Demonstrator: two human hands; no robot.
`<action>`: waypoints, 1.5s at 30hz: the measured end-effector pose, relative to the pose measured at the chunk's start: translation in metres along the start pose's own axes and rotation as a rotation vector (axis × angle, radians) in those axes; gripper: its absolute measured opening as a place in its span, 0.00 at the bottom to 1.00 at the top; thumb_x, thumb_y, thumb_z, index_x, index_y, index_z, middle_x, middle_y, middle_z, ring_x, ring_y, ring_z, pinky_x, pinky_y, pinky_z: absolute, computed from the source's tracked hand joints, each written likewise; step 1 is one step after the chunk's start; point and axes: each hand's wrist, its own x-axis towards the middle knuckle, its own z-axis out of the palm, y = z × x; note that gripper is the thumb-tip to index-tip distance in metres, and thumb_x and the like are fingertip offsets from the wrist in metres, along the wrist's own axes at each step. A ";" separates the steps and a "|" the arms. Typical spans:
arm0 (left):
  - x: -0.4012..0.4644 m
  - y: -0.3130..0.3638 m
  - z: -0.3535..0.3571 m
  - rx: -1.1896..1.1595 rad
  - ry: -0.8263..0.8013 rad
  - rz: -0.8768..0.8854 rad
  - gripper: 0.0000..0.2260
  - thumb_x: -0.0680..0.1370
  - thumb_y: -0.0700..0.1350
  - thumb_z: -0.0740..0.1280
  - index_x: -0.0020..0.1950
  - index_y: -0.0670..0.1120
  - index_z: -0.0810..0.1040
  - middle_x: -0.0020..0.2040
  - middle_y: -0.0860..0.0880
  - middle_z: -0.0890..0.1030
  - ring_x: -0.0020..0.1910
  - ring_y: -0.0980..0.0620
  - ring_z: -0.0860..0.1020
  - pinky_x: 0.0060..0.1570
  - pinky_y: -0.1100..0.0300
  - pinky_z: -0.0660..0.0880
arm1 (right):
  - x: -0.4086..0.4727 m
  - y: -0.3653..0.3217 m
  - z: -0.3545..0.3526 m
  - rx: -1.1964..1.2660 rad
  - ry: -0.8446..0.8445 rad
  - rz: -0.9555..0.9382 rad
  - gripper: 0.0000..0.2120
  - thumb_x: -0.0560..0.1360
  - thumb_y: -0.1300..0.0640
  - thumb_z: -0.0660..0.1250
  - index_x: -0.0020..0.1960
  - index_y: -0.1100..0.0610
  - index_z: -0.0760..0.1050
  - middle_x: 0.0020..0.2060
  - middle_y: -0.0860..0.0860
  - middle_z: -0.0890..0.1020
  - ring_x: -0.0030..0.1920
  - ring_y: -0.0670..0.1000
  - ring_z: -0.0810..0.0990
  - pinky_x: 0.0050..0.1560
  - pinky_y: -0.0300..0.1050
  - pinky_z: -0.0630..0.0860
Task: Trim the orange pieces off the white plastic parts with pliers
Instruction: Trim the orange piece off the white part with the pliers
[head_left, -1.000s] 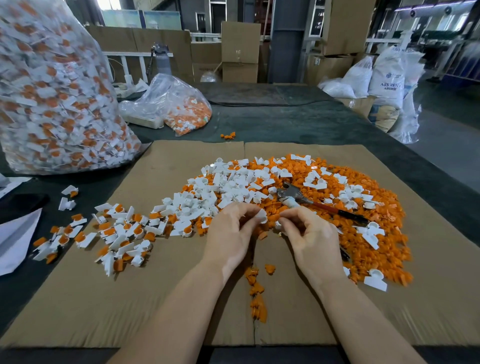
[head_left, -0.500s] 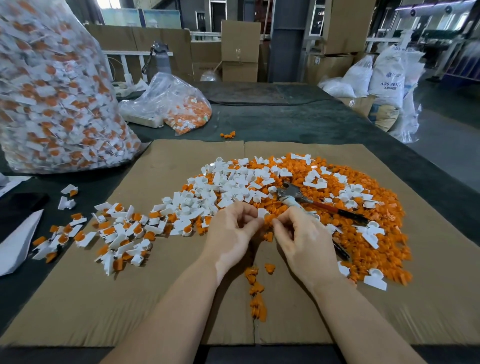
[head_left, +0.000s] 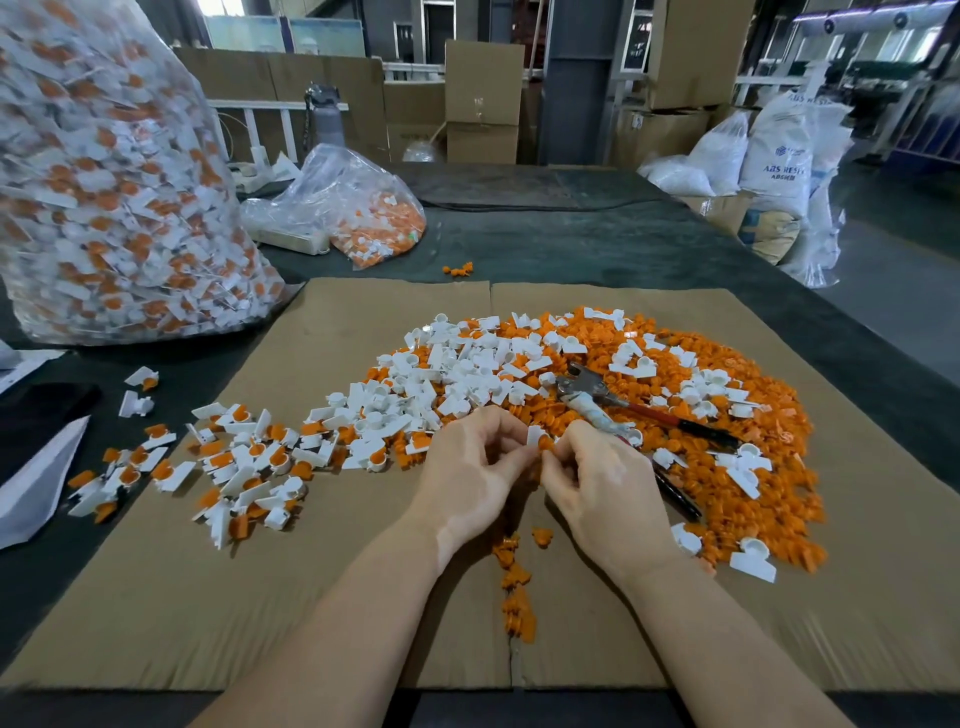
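Observation:
My left hand (head_left: 475, 470) and my right hand (head_left: 602, 483) meet over the cardboard sheet (head_left: 322, 597), both pinching one small white plastic part with an orange piece (head_left: 537, 439) between the fingertips. The pliers (head_left: 623, 405), with red and black handles, lie on the pile just beyond my right hand, in no hand. A heap of white parts (head_left: 462, 374) and loose orange pieces (head_left: 753, 467) spreads ahead and to the right. White parts still carrying orange pieces (head_left: 244, 462) lie scattered to the left. A short trail of orange pieces (head_left: 517, 587) sits between my forearms.
A large clear bag of white and orange parts (head_left: 104, 182) stands at the far left. A smaller plastic bag (head_left: 353, 208) lies behind the cardboard on the dark table (head_left: 571, 244). White paper (head_left: 36, 478) and a black object (head_left: 41, 415) sit at the left edge. Cardboard boxes and sacks stand beyond.
My hands have shifted slightly while working the same small part between the fingertips; the orange piece now shows between them. The pliers have not moved.

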 end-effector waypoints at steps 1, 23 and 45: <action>0.000 0.000 0.000 0.041 0.007 0.015 0.10 0.75 0.41 0.70 0.39 0.56 0.75 0.37 0.53 0.80 0.38 0.56 0.79 0.40 0.66 0.74 | 0.000 0.000 0.000 -0.001 -0.011 -0.006 0.12 0.70 0.66 0.71 0.33 0.61 0.69 0.26 0.50 0.72 0.27 0.49 0.71 0.26 0.45 0.71; 0.003 -0.002 -0.004 -0.249 -0.042 -0.114 0.07 0.77 0.38 0.66 0.51 0.48 0.76 0.34 0.48 0.80 0.34 0.55 0.80 0.38 0.69 0.74 | 0.000 0.005 -0.003 0.255 -0.034 0.113 0.03 0.73 0.57 0.69 0.44 0.57 0.78 0.33 0.46 0.77 0.35 0.44 0.75 0.36 0.37 0.73; 0.005 -0.005 -0.003 -0.202 -0.102 -0.085 0.07 0.77 0.41 0.66 0.54 0.48 0.77 0.38 0.43 0.81 0.39 0.49 0.80 0.47 0.57 0.77 | 0.003 0.006 -0.004 0.187 -0.019 0.006 0.09 0.72 0.63 0.71 0.52 0.59 0.81 0.42 0.51 0.80 0.43 0.46 0.76 0.45 0.43 0.77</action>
